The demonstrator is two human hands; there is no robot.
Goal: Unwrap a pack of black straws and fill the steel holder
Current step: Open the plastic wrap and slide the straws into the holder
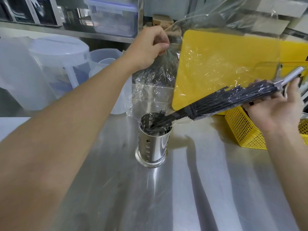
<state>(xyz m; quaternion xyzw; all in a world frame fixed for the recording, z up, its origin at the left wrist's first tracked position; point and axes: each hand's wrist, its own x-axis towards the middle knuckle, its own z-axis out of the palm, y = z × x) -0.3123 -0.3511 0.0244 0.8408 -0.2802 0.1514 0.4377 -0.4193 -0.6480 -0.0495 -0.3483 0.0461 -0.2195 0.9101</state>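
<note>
A perforated steel holder (154, 144) stands upright on the steel counter, mid-frame. A bundle of black straws (216, 104) slants from the upper right down into its mouth, lower ends inside the cup. My right hand (275, 110) grips the bundle's upper end, along with a metal tool that pokes out past my fingers. My left hand (150, 45) is raised behind the holder, pinching a corner of the clear plastic wrap (208, 60), which billows across the back and still clings to the straws.
A yellow cutting board (225, 47) leans at the back right. A yellow perforated basket (245, 132) sits at the right. Translucent plastic jugs (55, 64) stand at the back left. Shelving with a lidded clear box (113, 17) is behind.
</note>
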